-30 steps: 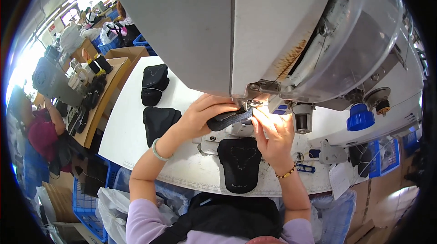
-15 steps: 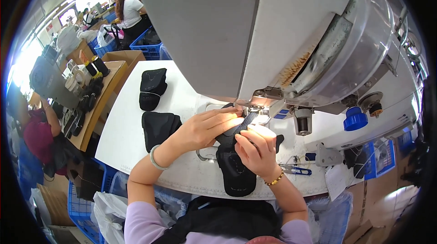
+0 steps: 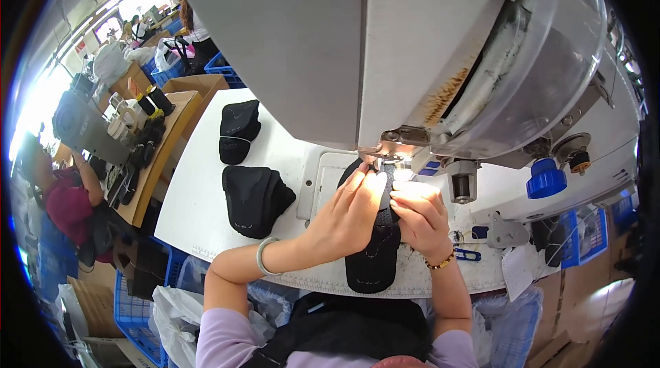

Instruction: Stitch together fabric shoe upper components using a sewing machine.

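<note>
Under the lit needle area of a large sewing machine (image 3: 405, 136) lies a black fabric piece (image 3: 372, 261), its near end reaching toward the table's front edge. A dark grey textured strip (image 3: 388, 215) runs along it up to the presser foot. My left hand (image 3: 349, 215) lies along the left side of the strip, fingers together and fingertips gripping near the foot. From the right, my right hand (image 3: 421, 217) pinches the strip's edge with bent fingers. The fingertips partly hide the fabric at the needle.
Two stacks of black fabric pieces, a tied one (image 3: 238, 131) and a looser one (image 3: 256, 201), lie on the white table (image 3: 196, 193). Blue thread snips (image 3: 467, 255) rest beside my right wrist. Thread cones (image 3: 161, 101) stand on a wooden bench at left, near a person (image 3: 72, 199).
My view has shifted slightly. My left hand has come nearer me, its fingers now pointing more toward the machine. My right hand has moved up along the strip's right side, closer to the needle.
</note>
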A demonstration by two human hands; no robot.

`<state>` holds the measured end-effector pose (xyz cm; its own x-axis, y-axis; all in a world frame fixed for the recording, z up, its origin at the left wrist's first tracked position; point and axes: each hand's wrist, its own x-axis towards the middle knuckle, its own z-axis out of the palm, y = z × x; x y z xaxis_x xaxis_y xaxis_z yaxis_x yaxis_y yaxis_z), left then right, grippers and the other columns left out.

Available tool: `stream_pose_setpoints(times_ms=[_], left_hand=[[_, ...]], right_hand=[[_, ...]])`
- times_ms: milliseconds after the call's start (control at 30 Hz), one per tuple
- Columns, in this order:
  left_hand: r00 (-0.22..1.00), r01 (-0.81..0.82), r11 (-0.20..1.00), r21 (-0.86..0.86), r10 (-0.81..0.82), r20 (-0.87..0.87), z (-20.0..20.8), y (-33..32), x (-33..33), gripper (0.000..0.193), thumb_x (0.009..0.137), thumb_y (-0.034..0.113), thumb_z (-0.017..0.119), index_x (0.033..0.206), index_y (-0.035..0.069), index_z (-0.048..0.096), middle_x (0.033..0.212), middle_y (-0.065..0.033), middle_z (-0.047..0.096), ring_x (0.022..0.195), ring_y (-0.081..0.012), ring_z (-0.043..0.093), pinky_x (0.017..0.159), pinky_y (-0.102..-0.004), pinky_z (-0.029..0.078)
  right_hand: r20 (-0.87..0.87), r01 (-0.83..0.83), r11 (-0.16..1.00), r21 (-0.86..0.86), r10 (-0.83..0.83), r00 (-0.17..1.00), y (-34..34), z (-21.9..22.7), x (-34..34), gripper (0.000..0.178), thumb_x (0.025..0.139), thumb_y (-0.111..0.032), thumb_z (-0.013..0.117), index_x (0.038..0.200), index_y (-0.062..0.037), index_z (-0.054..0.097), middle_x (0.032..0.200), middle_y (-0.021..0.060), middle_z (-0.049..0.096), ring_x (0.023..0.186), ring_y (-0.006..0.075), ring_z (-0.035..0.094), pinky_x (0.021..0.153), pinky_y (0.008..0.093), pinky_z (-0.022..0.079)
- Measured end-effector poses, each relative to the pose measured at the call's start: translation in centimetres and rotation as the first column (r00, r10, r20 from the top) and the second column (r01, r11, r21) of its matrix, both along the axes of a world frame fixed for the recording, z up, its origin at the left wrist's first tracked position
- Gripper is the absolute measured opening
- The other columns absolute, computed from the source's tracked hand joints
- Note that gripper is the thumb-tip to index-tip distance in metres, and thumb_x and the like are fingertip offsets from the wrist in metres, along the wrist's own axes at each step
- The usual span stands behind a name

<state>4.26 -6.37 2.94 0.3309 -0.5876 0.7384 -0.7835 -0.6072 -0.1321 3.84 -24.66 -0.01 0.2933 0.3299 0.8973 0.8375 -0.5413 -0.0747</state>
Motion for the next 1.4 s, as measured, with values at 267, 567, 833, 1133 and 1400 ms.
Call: stream_pose_setpoints(times_ms=[267, 567, 833, 1133, 1400], left_hand=[[0.994, 0.105, 0.994, -0.019, -0.105, 0.023, -0.9, 1.6, 1.9, 0.04, 0.071, -0.004, 0.054, 0.11, -0.013, 0.05, 0.11, -0.0231, 0.052, 0.109, -0.0373, 0.055, 0.09, -0.0379, 0.049], [0.971, 0.196, 0.961, -0.195, -0.219, -0.1, -1.6, 1.7, 3.4, 0.035, 0.07, -0.01, 0.055, 0.104, -0.007, 0.051, 0.108, -0.0204, 0.053, 0.103, -0.0374, 0.057, 0.085, -0.0391, 0.05], [0.944, 0.182, 0.94, -0.288, -0.249, -0.216, -2.8, 1.8, 5.0, 0.035, 0.068, -0.011, 0.057, 0.101, -0.006, 0.051, 0.109, -0.0226, 0.054, 0.098, -0.0372, 0.057, 0.082, -0.0378, 0.05], [0.704, 0.217, 0.875, -0.432, -0.447, -0.552, -0.2, 5.4, 6.6, 0.025, 0.08, 0.007, 0.059, 0.102, -0.004, 0.06, 0.097, -0.0205, 0.061, 0.088, -0.0261, 0.062, 0.08, -0.0352, 0.049], [0.388, -0.081, 0.894, -0.442, -0.38, -0.84, -0.5, 4.2, 12.1, 0.032, 0.08, 0.012, 0.069, 0.108, -0.001, 0.06, 0.104, -0.0107, 0.063, 0.1, -0.019, 0.057, 0.089, -0.0323, 0.045]], right_hand=[[-0.046, 0.084, 0.996, 0.003, -0.084, 0.995, 0.7, -0.1, 0.1, 0.027, 0.068, 0.003, 0.068, 0.092, -0.008, 0.066, 0.102, 0.0013, 0.064, 0.095, 0.0218, 0.06, 0.083, 0.0353, 0.046], [-0.155, 0.191, 0.981, -0.036, -0.194, 0.969, 1.3, 0.9, -0.1, 0.026, 0.072, -0.003, 0.068, 0.098, -0.0089, 0.064, 0.097, 0.0029, 0.064, 0.087, 0.0223, 0.062, 0.081, 0.0371, 0.045], [-0.135, 0.248, 0.969, 0.002, -0.245, 0.96, 2.0, 1.1, 0.1, 0.025, 0.077, -0.009, 0.067, 0.101, -0.01, 0.063, 0.101, 0.0026, 0.065, 0.085, 0.0202, 0.062, 0.076, 0.0386, 0.043], [-0.133, 0.291, 0.956, 0.037, -0.284, 0.95, 2.3, 0.4, 0.1, 0.03, 0.076, -0.011, 0.07, 0.105, -0.0121, 0.066, 0.095, 0.0029, 0.064, 0.083, 0.0222, 0.06, 0.071, 0.0341, 0.043], [-0.146, 0.312, 0.949, 0.044, -0.303, 0.942, 2.3, 0.1, 0.3, 0.024, 0.077, -0.01, 0.069, 0.101, -0.011, 0.068, 0.089, 0.005, 0.063, 0.078, 0.0275, 0.056, 0.073, 0.0367, 0.042]])
